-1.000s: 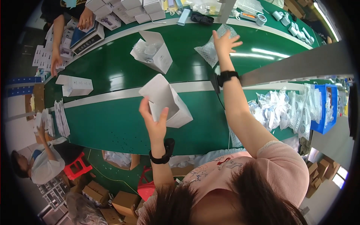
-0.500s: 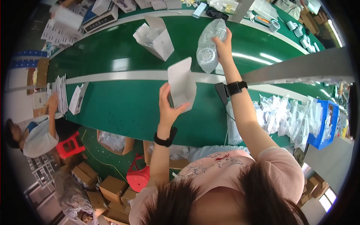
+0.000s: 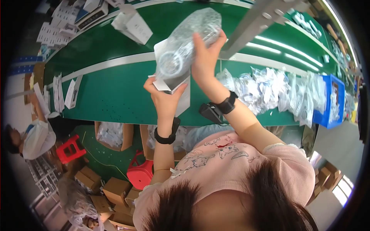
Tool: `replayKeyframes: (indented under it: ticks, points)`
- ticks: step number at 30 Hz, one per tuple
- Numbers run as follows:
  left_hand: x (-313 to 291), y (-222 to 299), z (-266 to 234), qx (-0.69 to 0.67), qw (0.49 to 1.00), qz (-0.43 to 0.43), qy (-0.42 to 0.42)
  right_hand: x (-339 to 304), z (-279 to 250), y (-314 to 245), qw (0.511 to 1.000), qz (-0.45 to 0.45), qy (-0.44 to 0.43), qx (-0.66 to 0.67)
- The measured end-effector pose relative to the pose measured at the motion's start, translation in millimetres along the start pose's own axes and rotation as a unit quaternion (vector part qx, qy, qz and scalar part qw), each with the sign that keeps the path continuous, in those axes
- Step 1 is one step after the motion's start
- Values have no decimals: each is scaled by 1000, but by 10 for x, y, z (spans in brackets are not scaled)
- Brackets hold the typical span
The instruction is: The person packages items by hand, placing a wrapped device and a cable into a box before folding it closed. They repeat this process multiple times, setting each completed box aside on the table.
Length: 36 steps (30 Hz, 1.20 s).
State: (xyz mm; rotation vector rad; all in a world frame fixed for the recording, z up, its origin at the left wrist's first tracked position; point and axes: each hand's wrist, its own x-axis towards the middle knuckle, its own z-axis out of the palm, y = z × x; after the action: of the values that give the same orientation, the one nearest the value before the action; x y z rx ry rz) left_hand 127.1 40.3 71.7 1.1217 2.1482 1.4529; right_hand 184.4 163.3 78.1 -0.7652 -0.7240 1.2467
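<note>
My left hand [image 3: 165, 96] grips a white carton [image 3: 184, 101] with its top flaps standing open. Above its mouth I hold a bubble-wrapped item [image 3: 200, 27] in my right hand [image 3: 206, 57], fingers closed on the wrap. The item is tilted, and its round lower end is at the carton's opening; whether it has gone inside I cannot tell. Clear wrap hides what the item is. Another open white carton [image 3: 139, 30] stands farther off on the green belt, with clear wrapping in its top.
Several clear-bagged parts [image 3: 266, 88] lie right on the green table [image 3: 115, 100], beside a blue bin [image 3: 329, 102]. A metal post [image 3: 254, 29] rises at the back right. Flat cartons [image 3: 58, 92] stand at left near a co-worker [image 3: 38, 138]. A red stool [image 3: 140, 171] sits below.
My right hand has brought the bubble-wrapped item left and nearer, over the carton in my left hand. The view has shifted, and the co-worker's arm has moved.
</note>
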Motion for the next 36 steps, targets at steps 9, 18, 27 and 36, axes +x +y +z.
replayKeyframes:
  ticks: [9,18,27,36]
  points:
    - [-233,-95,147,-18,985,167,35,-242,-565,-665,735,-306,-430,-426]
    - [-470,-593,535,-107,981,155,-40,897,-2627,-485,614,-93,-271,-735]
    - [-498,-113,208,-11,983,150,-101,1258,-3028,-343,484,80,-421,-763]
    - [-416,-11,162,91,986,111,-81,919,-2228,-986,763,56,-409,-497]
